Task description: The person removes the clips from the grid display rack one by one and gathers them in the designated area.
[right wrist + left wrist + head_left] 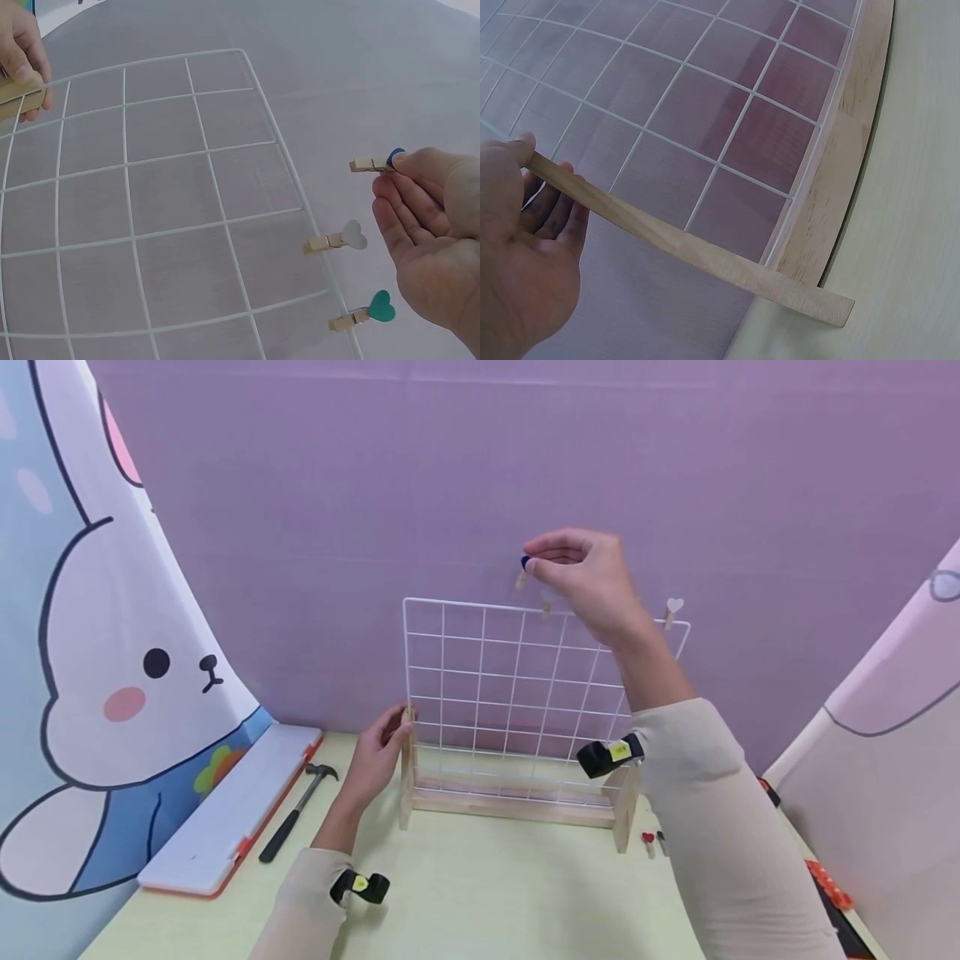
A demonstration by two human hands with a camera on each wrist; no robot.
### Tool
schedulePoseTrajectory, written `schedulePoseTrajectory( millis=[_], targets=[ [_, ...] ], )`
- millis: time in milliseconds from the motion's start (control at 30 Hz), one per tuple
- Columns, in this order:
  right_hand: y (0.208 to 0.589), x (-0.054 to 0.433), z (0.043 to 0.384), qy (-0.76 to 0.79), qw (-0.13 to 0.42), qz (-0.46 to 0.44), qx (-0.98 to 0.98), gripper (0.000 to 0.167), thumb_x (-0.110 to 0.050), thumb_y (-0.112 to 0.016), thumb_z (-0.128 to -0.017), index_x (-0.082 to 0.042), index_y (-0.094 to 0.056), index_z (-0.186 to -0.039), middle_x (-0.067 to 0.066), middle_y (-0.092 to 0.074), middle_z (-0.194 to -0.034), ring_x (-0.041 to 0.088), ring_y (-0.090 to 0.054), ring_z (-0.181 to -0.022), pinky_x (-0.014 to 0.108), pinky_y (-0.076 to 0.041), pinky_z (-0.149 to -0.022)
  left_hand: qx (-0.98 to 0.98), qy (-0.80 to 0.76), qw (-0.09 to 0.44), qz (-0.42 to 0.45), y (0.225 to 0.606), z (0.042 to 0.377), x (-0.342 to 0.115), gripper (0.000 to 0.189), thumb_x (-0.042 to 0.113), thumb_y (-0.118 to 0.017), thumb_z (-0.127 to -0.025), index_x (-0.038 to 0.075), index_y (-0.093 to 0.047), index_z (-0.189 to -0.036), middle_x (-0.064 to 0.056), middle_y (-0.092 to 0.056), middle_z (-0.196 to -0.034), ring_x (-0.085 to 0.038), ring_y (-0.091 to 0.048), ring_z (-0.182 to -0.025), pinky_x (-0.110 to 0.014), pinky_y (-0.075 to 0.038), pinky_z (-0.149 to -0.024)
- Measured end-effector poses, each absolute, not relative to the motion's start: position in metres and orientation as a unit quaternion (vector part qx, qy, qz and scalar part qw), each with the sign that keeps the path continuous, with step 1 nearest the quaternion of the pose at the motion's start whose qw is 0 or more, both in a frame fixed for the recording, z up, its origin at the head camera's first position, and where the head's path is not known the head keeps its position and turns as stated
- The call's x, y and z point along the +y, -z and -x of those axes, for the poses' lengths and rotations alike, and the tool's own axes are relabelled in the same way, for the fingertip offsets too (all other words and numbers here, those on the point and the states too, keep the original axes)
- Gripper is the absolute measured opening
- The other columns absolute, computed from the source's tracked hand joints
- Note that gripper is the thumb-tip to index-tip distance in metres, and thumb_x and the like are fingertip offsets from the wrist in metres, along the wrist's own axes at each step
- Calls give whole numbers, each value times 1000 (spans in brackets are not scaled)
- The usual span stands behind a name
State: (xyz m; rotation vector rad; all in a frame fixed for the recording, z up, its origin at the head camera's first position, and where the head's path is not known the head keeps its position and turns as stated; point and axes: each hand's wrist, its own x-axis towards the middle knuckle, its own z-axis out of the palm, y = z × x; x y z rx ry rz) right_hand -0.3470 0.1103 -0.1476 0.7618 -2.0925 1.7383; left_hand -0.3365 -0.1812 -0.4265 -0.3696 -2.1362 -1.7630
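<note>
A white wire grid panel [480,697] stands in a wooden stand [517,806]. My left hand [377,756] grips the upper end of the stand's left wooden post [682,244]. Above the panel's top edge, my right hand [588,572] pinches a small wooden clothespin [367,164] by its blue heart; the clothespin hangs apart from the wire. A white-heart clothespin [330,241] and a green-heart clothespin [360,316] are clipped on the top wire. Near the panel's right corner sits another white-heart clothespin [670,612].
A red-heart clothespin [648,843] lies on the table right of the stand, beside a small dark item partly behind my sleeve. To the left are a hammer [296,814] and a long white case [240,810] with a red edge. A purple backdrop [300,527] rises behind.
</note>
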Motion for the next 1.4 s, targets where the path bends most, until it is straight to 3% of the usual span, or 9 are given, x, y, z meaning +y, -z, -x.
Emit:
schedulePoseTrajectory(
  millis=[267,433,533,767,967,1267,1400],
  targets=[
    [145,125,337,-600,156,-264,-739,18,-2,-74,-91,1,-76,-109,-2,-78,-93,10,-74,-91,16,-58,-85,-752,622,174,131,429,339,-181,44,26,-54,-109,8,-53,-149,-17,-61,-146,-31,-57,-135,-8,-47,-100],
    [146,142,331,-593,156,-260,-746,20,-3,-76,-90,1,-76,-110,-3,-79,-93,11,-74,-90,16,-56,-73,-750,623,175,134,428,340,-180,45,25,-55,-108,6,-52,-149,-18,-61,-145,-33,-57,-135,-7,-47,-98],
    [148,153,329,-590,158,-259,-749,22,-4,-76,-91,3,-75,-111,-3,-79,-94,10,-74,-87,16,-57,-73,-751,623,175,133,427,340,-179,45,25,-55,-108,6,-52,-149,-18,-61,-145,-32,-57,-135,-7,-47,-99],
    [157,176,326,-608,154,-265,-732,19,1,-75,-90,4,-75,-109,1,-80,-95,9,-75,-88,16,-59,-84,-751,622,179,130,427,338,-179,43,23,-56,-108,6,-54,-148,-20,-62,-144,-11,-60,-125,-7,-47,-98],
    [165,190,324,-608,155,-255,-736,16,3,-75,-90,1,-77,-106,-3,-80,-92,8,-75,-88,15,-59,-83,-751,621,182,134,427,337,-180,45,23,-56,-108,5,-52,-149,-22,-61,-144,3,-58,-118,-6,-47,-97],
    [182,212,321,-596,161,-233,-751,17,0,-75,-91,1,-77,-108,-6,-80,-93,7,-76,-90,14,-58,-86,-752,618,185,134,427,338,-181,45,24,-56,-108,4,-53,-148,-21,-61,-144,-1,-58,-120,-6,-47,-98],
    [190,223,319,-575,166,-223,-769,18,-1,-74,-92,0,-76,-110,-10,-80,-96,5,-75,-92,13,-57,-87,-749,621,187,133,426,339,-181,45,22,-56,-108,4,-52,-148,-22,-61,-144,-13,-59,-126,-6,-47,-98]
  ],
)
